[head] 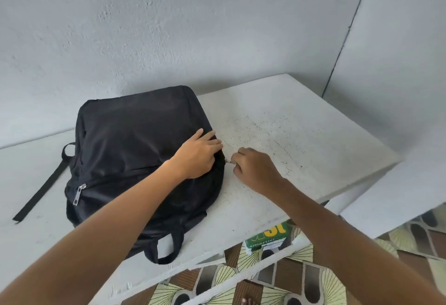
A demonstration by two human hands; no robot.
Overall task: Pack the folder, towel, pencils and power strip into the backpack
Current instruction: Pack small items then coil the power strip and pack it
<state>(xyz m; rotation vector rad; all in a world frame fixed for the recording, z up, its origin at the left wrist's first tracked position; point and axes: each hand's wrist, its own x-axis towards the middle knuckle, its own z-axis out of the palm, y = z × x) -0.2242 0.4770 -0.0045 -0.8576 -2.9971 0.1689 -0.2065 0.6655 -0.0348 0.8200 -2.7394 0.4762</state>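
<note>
Backpack of black soft fabric lies flat on the white speckled worktop, toward nine o'clock of its middle, with its carry loop hanging over the near edge at six o'clock. Its front pocket zipper, with a small silver metal pull, runs across the fabric at about eight o'clock on the bag. One black webbing strap trails out over the worktop from the bag's nine o'clock side.

Left hand rests on the bag's three o'clock edge, its grip spread flat with fingers pressing the fabric down. Right hand sits on the worktop just beside that same edge, its grip curled and pinching a small silver zipper tab that sticks out of the bag's side. The two hands are near each other but apart.

Under the worktop's near edge, at five o'clock, a green and yellow printed cardboard box stands on a patterned tiled floor. Behind the worktop rises a pale rough plastered wall
</note>
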